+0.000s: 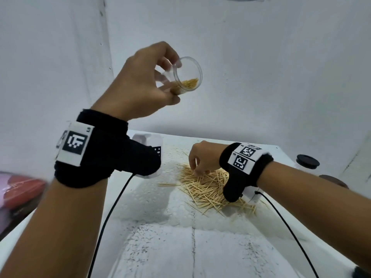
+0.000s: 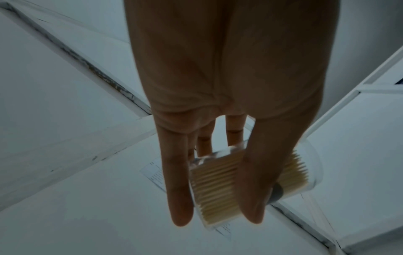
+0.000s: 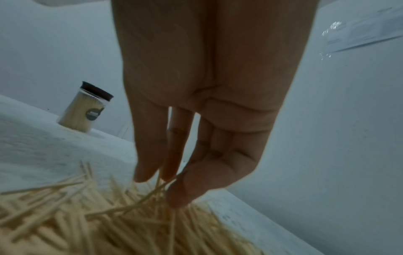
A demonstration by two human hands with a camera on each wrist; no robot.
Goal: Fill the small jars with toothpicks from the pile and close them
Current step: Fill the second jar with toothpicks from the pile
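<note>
My left hand grips a small clear jar in the air above the table, tilted with its open mouth toward me. A layer of toothpicks lies along its lower side. In the left wrist view the jar sits between my fingers and thumb, the left hand around it. My right hand is down on the toothpick pile on the white table. Its fingertips and thumb pinch a few toothpicks in the right hand.
A closed jar full of toothpicks with a dark lid stands at the table's far right; its black lid shows beside a brown lid. White walls stand close behind. A red and pink object lies off the table's left edge. Black cables hang from both wrists.
</note>
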